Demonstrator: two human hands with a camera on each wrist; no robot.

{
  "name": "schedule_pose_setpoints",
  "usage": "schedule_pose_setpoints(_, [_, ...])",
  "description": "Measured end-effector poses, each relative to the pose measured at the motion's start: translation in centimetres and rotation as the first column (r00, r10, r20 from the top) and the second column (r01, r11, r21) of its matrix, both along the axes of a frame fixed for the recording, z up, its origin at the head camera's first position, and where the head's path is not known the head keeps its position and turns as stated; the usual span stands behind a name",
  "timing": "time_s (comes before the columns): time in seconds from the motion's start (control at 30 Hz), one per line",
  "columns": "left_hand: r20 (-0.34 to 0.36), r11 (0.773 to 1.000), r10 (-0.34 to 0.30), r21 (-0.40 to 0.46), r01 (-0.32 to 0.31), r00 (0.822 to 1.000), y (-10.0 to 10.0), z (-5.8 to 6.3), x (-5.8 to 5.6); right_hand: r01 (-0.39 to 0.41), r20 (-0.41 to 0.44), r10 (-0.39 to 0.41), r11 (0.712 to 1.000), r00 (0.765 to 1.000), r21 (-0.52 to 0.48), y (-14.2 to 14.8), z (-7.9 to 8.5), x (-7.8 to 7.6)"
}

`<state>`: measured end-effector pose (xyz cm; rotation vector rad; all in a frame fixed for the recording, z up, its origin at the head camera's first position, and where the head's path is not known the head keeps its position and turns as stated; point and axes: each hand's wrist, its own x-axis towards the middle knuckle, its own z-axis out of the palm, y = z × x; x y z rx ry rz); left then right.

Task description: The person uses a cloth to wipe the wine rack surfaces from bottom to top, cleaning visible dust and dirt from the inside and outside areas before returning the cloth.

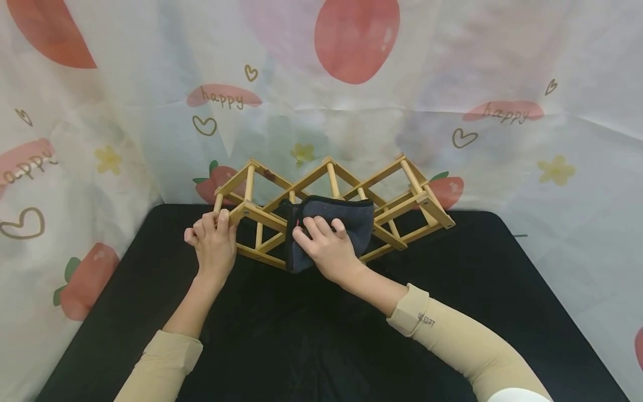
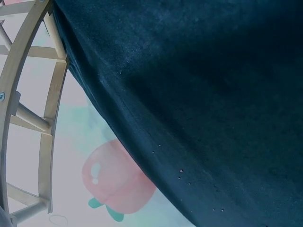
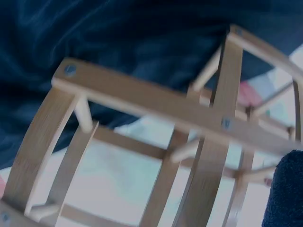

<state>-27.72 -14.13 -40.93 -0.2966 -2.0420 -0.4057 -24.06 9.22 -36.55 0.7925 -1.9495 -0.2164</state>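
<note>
A folding lattice rack of pale wooden slats and dowels [image 1: 394, 212] stands over the back of the black-covered table, stretched out in a zigzag. My left hand [image 1: 215, 245] grips its left end, with the fingers bent over the dowel and slat there. Over the rack's middle hangs a dark blue cloth with black edging [image 1: 359, 226]. My right hand [image 1: 329, 248] holds this cloth against the slats with bent fingers; the thumb is hidden. In the right wrist view, the cloth's fuzzy edge shows at the right, beside slats joined by metal rivets.
The black tablecloth [image 1: 301, 346] covers the table and drops at its rounded back corners. Close behind the rack hangs a pale curtain [image 1: 402, 123] printed with fruit, hearts and "happy". It continues along the left side.
</note>
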Motion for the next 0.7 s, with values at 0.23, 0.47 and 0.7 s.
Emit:
schedule_pose_setpoints(0.23, [0.0,1.0,-0.014,0.013,0.014,1.0,0.1,0.1,0.1,-0.043,0.031,0.045,0.996,0.998,-0.072,1.0,0.4,0.2])
schedule_pose_setpoints(0.47, [0.009,1.0,-0.007,0.013,0.007,1.0,0.1,0.0,0.1,-0.056,0.061,0.056,0.998,0.997,-0.002,-0.5,-1.7,0.0])
schedule_pose_setpoints(0.7, [0.019,1.0,-0.011,0.009,0.011,1.0,0.1,0.0,0.1,0.004,0.055,-0.002,0.999,0.998,-0.037,0.4,-0.5,0.3])
